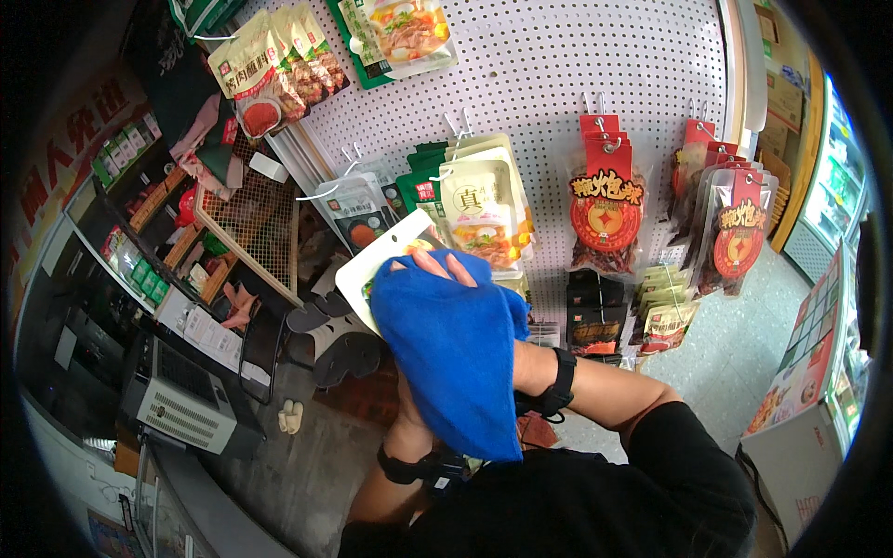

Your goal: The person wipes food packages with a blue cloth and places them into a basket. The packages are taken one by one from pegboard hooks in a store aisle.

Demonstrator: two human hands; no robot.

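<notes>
A white food packet (pixel 354 282) with a hang hole is held up at a tilt, off the hooks. Over most of it lies a blue cloth (pixel 446 349). My right hand (pixel 450 268) grips the cloth against the packet; only its fingertips show past the upper edge of the fabric. From below, my left hand (pixel 410 408) reaches up behind the cloth to the packet's lower end, with its fingers hidden. Just beyond, green and cream food pouches (pixel 481 209) hang on a white pegboard (pixel 530 77), close to the held packet.
Red-labelled snack bags (pixel 605 202) hang to the right, and sauce pouches (pixel 261 84) at the upper left. Dark grey pouches (pixel 352 209) hang beside the held packet. A white chest freezer (pixel 795 460) stands at the right, a grey machine (pixel 185 411) at the left.
</notes>
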